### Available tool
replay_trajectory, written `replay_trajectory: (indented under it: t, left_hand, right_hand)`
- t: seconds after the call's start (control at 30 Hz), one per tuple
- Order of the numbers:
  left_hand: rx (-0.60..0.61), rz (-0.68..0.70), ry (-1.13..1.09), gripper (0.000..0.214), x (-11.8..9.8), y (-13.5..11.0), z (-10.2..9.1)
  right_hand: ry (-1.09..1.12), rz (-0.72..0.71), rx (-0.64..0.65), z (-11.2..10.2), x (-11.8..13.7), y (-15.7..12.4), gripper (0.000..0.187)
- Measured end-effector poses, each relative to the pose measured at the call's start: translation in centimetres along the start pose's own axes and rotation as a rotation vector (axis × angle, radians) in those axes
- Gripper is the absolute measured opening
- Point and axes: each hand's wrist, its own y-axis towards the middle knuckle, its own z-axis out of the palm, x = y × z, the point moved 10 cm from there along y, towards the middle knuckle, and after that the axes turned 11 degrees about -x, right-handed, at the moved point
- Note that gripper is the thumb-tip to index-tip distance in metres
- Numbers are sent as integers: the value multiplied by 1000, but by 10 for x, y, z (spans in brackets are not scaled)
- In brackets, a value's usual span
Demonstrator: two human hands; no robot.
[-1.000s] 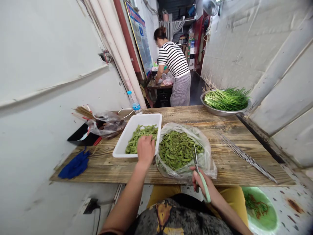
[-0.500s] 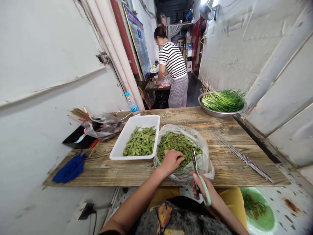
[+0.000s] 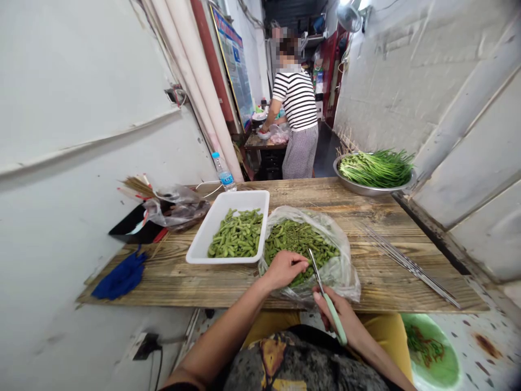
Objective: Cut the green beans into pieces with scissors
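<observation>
My right hand (image 3: 336,309) grips a pair of scissors (image 3: 329,304) by its pale green handle, the blades pointing up and away, close together. Just left of the blade tips, my left hand (image 3: 285,269) is pinched, with what looks like a green edamame pod (image 3: 309,262) at its fingertips, mostly hidden. Both hands are over the near side of an open clear plastic bag (image 3: 345,266) full of edamame pods (image 3: 299,236). Touching the bag on the left, a white plastic tray (image 3: 203,233) holds more pods (image 3: 238,233).
A metal bowl of green stalks (image 3: 376,169) stands at the back right, metal skewers (image 3: 411,266) lying nearer. Leftward are a water bottle (image 3: 225,172), a dark bin (image 3: 138,225) and a blue cloth (image 3: 120,277). A green basin (image 3: 433,353) is below. Another person (image 3: 299,103) works beyond.
The scissors have turned, their blades drawing together and tipping left toward my left fingertips. My left hand stays nearly in place. The view has shifted slightly, and the other person has straightened a little.
</observation>
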Motion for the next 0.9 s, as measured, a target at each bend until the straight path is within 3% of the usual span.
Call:
replay_trajectory:
  t: [0.17, 0.3, 0.43, 0.57, 0.9]
  left_hand:
    - [26, -89, -114, 25, 10, -1, 3]
    - [40, -369, -488, 24, 31, -6, 11]
    - [-55, -563, -822, 29, 39, -9, 11]
    - [-125, -579, -900, 28, 39, -10, 10]
    - [-125, -567, -870, 33, 36, -20, 24]
  right_hand:
    - [43, 55, -5, 3, -5, 0, 40]
    - [86, 118, 0, 6, -17, 2, 44]
    - [161, 79, 4, 7, -10, 1, 53]
    - [178, 72, 17, 10, 1, -4, 57]
    - [128, 54, -3, 8, -2, -3, 50]
